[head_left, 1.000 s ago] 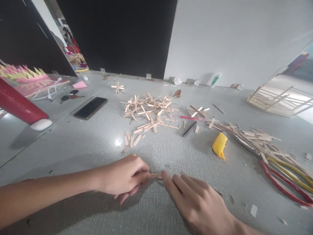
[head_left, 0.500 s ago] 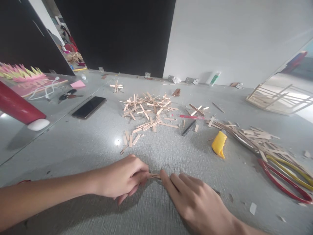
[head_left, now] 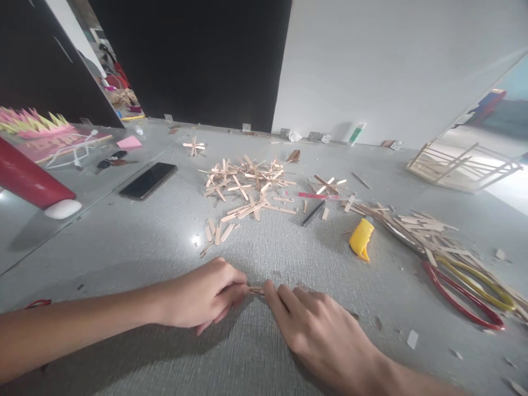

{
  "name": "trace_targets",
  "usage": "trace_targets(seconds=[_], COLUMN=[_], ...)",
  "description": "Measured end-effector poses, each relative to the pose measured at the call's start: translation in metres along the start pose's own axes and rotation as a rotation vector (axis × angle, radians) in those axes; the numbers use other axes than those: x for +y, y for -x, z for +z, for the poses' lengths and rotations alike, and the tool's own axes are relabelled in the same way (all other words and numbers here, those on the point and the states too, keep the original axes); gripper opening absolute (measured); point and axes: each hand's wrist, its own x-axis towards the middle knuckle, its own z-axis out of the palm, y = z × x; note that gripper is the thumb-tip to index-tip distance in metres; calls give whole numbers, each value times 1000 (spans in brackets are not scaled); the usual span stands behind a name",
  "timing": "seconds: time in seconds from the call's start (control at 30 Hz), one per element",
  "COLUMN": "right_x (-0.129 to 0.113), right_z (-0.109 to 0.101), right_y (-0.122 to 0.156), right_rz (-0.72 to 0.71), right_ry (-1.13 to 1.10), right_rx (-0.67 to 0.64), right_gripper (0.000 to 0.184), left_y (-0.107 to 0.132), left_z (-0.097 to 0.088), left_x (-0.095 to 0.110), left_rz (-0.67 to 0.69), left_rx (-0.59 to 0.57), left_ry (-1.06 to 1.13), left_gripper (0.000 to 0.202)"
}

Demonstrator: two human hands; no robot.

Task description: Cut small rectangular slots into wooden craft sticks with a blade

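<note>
Just above the table, my left hand (head_left: 218, 294) pinches one end of a thin wooden craft stick (head_left: 256, 290). My right hand (head_left: 319, 324) has its fingers closed over the other end, palm down. Only a short middle stretch of the stick shows between the hands; its ends are hidden by my fingers. Beyond my hands lies a pile of crossed craft sticks (head_left: 259, 176), with several short cut pieces (head_left: 218, 235) at its near side. A small star of crossed sticks (head_left: 193, 146) stands apart behind the pile.
To the right lie a yellow tool handle (head_left: 361, 240), scissors with red and yellow handles (head_left: 462, 302) and many loose sticks (head_left: 429, 225). A dark pen (head_left: 314, 213) is in the middle. Leftward are a phone (head_left: 148, 180), keys (head_left: 113, 160) and a red cylinder (head_left: 33, 173).
The camera view has shifted slightly, so the table things sit a little further left. Both hands keep hold of the stick, almost in the same place.
</note>
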Motion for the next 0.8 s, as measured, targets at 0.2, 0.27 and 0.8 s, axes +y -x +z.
trace_targets(seconds=[0.2,0.27,0.8], right_x=[-1,-2,-5], right_z=[-2,-2,0], right_y=[-2,-2,0], right_rz=[6,10,57], right_ry=[3,11,111], right_rx=[-9,-23,38], right_gripper=[44,43,37], left_y=[1,1,1], left_z=[0,1,3], left_x=[-2,-3,-9], left_rz=[-2,-2,-58], left_rx=[-3,-1,51], left_ry=[20,29,40], left_gripper=[45,45,46])
